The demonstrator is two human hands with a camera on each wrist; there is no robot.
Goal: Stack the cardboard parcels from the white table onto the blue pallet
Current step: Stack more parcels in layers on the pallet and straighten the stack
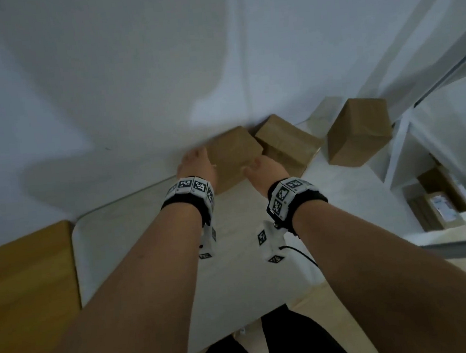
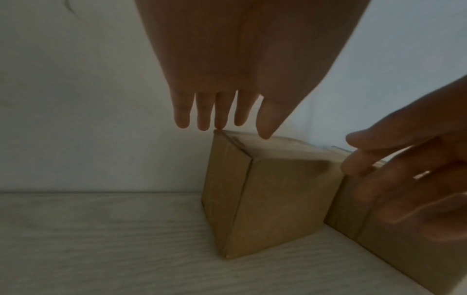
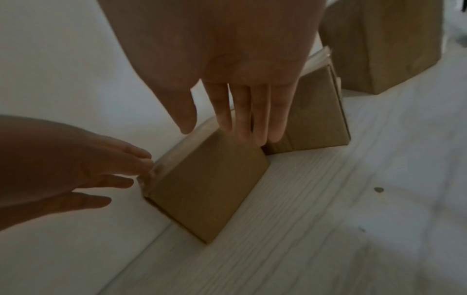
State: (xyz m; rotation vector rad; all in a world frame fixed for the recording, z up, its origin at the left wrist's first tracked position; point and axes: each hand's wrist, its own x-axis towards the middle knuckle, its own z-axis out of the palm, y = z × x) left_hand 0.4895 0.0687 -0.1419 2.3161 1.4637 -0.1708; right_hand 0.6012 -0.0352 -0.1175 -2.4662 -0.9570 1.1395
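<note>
Three brown cardboard parcels stand along the wall on the white table [image 1: 148, 254]. My two hands are at the nearest parcel [image 1: 232, 153], one on each side. My left hand [image 1: 196, 161] is open, fingers straight, its fingertips [image 2: 218, 124] at the parcel's [image 2: 272, 195] top left corner. My right hand [image 1: 259, 167] is open too, and its straight fingers [image 3: 252, 123] reach down over the parcel's [image 3: 209, 189] right top edge, beside the second parcel [image 3: 316, 119]. The third parcel [image 1: 357, 131] stands apart, farther right. The blue pallet is out of view.
The white wall [image 1: 132, 72] runs directly behind the parcels. A wooden surface [image 1: 26, 278] adjoins the table on the left. At lower right, a white frame stands over more boxes [image 1: 440, 203] on the floor. My legs are at the table's near edge.
</note>
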